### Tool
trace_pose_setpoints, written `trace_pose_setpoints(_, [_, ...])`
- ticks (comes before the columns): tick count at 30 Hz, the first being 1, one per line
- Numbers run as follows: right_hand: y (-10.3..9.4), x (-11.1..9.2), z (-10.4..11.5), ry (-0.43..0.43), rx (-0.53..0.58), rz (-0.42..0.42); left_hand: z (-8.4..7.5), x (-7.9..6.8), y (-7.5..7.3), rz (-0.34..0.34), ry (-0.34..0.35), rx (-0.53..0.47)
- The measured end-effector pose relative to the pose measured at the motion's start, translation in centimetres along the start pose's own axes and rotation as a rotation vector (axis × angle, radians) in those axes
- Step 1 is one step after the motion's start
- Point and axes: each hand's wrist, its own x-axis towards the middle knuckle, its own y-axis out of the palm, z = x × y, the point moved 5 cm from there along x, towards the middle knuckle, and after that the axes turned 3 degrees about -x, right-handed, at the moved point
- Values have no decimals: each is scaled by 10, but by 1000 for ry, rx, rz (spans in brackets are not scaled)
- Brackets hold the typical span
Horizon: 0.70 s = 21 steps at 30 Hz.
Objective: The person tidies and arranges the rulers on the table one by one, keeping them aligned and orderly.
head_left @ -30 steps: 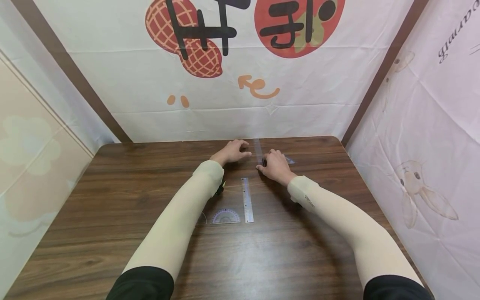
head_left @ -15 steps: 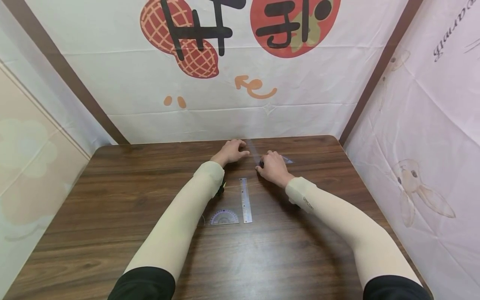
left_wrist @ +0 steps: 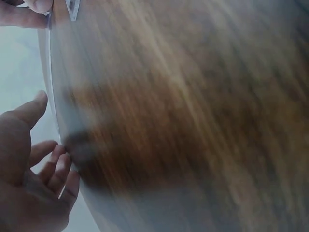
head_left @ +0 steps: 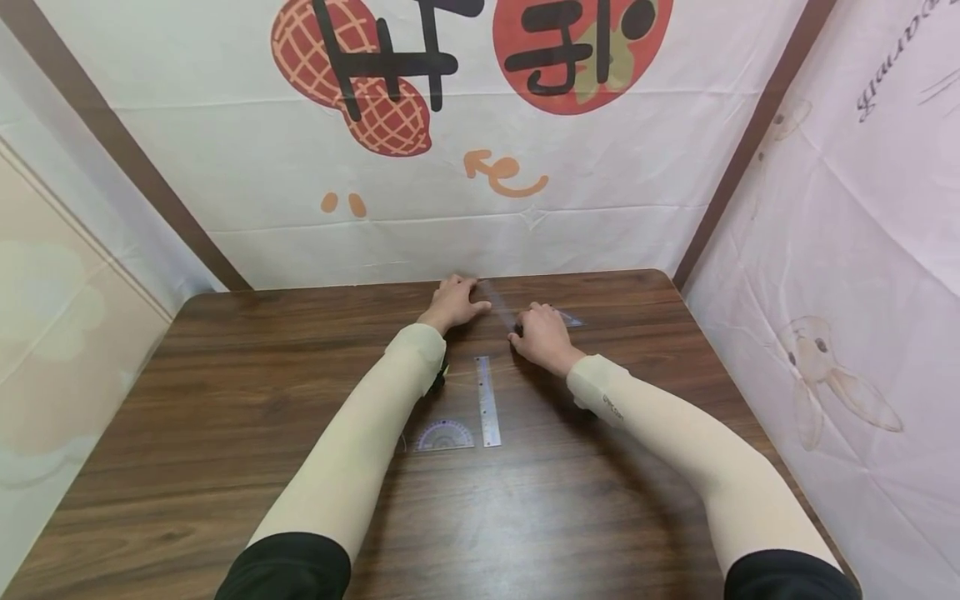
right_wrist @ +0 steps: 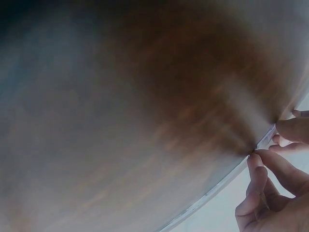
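Note:
A clear ruler (head_left: 498, 307) slants across the far part of the wooden table. My right hand (head_left: 543, 337) pinches its near end between thumb and fingers. Near its far end is my left hand (head_left: 453, 303), thumb held apart from the fingers. In the left wrist view, the fingertips of the left hand (left_wrist: 41, 183) touch the thin edge of the ruler (left_wrist: 52, 92). The right wrist view has the thumb and index finger of the right hand (right_wrist: 275, 193) together at the table surface. A blue-marked triangular set square (head_left: 570, 318) lies partly hidden behind the right hand.
A short ruler (head_left: 487, 402) lies nearer on the table, beside a clear protractor (head_left: 445, 435). Another clear curved-edged piece is mostly hidden by the left forearm. A white printed curtain (head_left: 420, 246) stands directly behind the table's far edge.
The far end of the clear ruler has swung left, turning it from near upright in view to slanted. My left hand has shifted slightly left; the right hand keeps its pinch.

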Motion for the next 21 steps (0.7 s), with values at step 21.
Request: trace_pose_setpoints(21, [3, 1, -4, 23, 22, -19, 17, 10, 3, 13, -52, -55])
